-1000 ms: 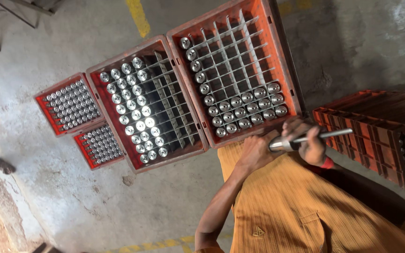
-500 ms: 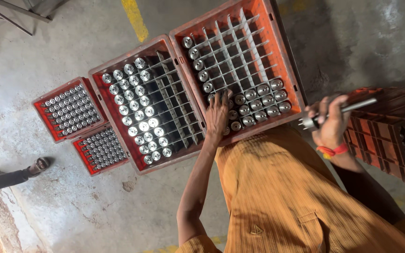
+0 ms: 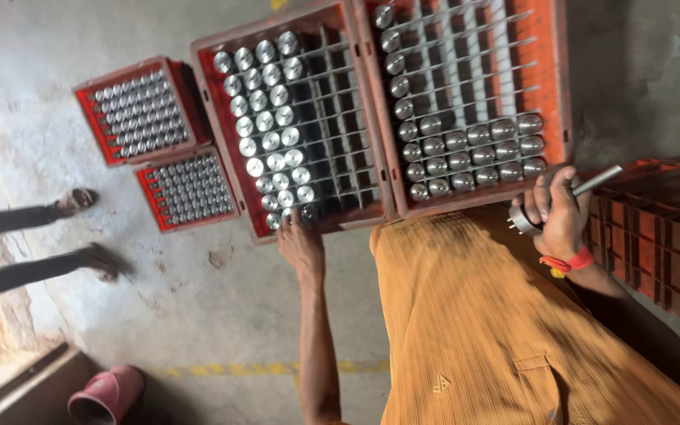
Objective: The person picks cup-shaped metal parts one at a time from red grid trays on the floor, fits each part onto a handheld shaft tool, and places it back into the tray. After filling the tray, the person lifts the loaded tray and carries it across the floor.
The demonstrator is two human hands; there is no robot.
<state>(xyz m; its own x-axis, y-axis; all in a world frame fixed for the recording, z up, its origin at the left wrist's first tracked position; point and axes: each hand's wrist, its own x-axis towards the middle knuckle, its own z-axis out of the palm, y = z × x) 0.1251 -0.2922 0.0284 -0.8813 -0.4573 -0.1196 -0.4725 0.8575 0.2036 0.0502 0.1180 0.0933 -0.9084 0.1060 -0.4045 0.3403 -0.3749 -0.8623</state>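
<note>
My right hand (image 3: 560,211), with a red band at the wrist, is closed around a metal part with a round head and a thin shaft (image 3: 596,182). It hovers by the near right corner of the right red crate (image 3: 559,94), whose near rows hold shiny metal cylinders (image 3: 466,149). My left hand (image 3: 301,245) reaches to the near edge of the middle red crate (image 3: 206,94). Its fingers curl over a cylinder (image 3: 309,212) in the nearest row, and the grip is hidden. The left half of that crate is full of cylinders (image 3: 265,118).
Two small red trays (image 3: 86,90) (image 3: 149,201) packed with smaller metal pieces lie left of the crates. Another person's feet (image 3: 80,198) stand on the concrete floor at the left. Stacked red crates (image 3: 663,236) are at my right, and a pink object (image 3: 108,393) sits bottom left.
My left hand has moved from the right crate to the near edge of the middle crate. My right hand still holds the shafted part. Another person's feet have come in at the left.
</note>
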